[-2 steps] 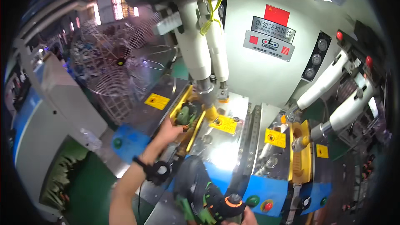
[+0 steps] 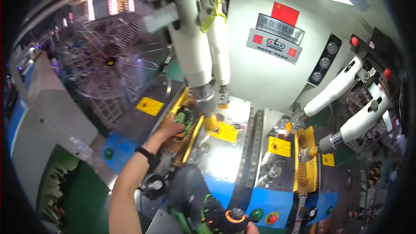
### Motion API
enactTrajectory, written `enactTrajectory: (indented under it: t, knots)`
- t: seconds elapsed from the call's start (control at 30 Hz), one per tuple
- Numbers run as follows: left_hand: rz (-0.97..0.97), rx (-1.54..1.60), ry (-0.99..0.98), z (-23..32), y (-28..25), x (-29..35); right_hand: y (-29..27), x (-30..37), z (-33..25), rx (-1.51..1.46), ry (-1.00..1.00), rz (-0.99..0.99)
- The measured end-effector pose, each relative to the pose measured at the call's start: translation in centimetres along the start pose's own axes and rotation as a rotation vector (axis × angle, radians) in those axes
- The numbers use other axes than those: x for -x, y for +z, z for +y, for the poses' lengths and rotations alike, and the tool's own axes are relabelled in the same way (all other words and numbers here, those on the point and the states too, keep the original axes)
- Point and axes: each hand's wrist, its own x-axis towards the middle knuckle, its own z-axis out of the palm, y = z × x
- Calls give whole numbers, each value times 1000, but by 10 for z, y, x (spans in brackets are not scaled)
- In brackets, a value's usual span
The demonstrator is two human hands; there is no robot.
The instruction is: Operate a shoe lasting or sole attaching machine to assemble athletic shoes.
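Observation:
My left hand (image 2: 170, 128) reaches into the left yellow-sided slot of a machine. Its fingers are closed on the near end of a green and black shoe (image 2: 186, 117) sitting between the yellow walls (image 2: 193, 139). At the lower edge, my right hand (image 2: 251, 228) shows only in part, gripping a second shoe (image 2: 208, 210) near its collar. That one is black with green and orange trim, its dark toe pointing up toward the machine. A metal-topped peg (image 2: 236, 213) stands in its orange-ringed opening. Most of the right hand's fingers are hidden.
A thick white press cylinder (image 2: 193, 47) hangs over the left slot. On the right, angled cylinders (image 2: 333, 89) lean toward another yellow slot (image 2: 308, 160). Blue front panels carry a green button (image 2: 256, 214) and a red one (image 2: 272, 219). A large caged fan (image 2: 110, 63) stands behind left.
The whole view has shifted, with the machine sitting farther left. My left hand has moved slightly farther along the shoe in the slot. The right hand still holds its shoe.

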Motion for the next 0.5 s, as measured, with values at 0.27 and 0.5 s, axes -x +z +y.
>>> enactTrajectory:
  t: [0.27, 0.5]
  knots:
    - [-563, 211, 263, -7, -46, -72, 38, -55, -31, -168, 62, 204]
    - [-101, 1373, 165, -68, -154, 111, 61, -174, -58, -500, 214, 55]
